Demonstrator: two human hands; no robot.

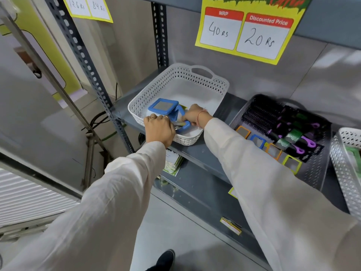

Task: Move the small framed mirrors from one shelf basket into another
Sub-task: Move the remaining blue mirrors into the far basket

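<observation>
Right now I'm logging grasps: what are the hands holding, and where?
Both hands, left and right, are in the white basket on blue-framed mirrors, fingers at the frame edges. The exact grip is hidden.

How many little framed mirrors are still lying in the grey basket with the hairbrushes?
4 visible: orange mirror, blue mirror, second orange mirror and yellow-green mirror, in a row along the grey basket's near side. The sleeve may hide more.

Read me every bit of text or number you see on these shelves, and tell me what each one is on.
"MRP" and "40 Rs": left panel of the yellow price sign above the white plastic basket.
"Discounted Price" and "20 Rs": right panel of that sign.
"126 Rs" and "84 Rs", roughly: cut-off yellow sign at top left.
Small yellow shelf-edge tag: too small to read.
</observation>
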